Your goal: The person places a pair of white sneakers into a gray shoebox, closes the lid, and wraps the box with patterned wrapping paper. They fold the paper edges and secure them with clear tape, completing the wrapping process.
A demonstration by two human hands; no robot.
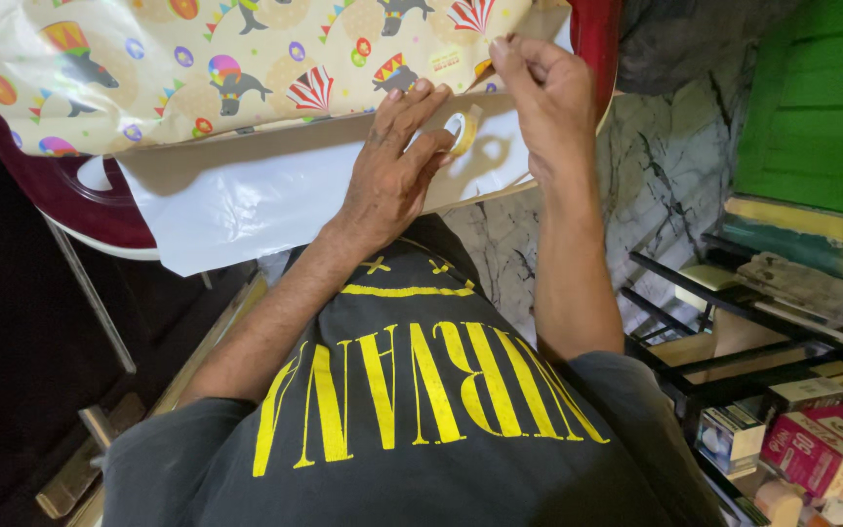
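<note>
My left hand lies flat on the wrapping paper, fingers released beside the tape roll; right hand fingers pinching tape. Marble floor right of paper, shelf beyond.

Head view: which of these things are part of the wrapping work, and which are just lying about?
In use: wrapping paper, white sheet, tape roll, left hand, right hand.
Lying about: black rack, small boxes, green board, chair.

Marble-veined floor, green door, black metal rack of boxes; left side perhaps unlit.
</note>
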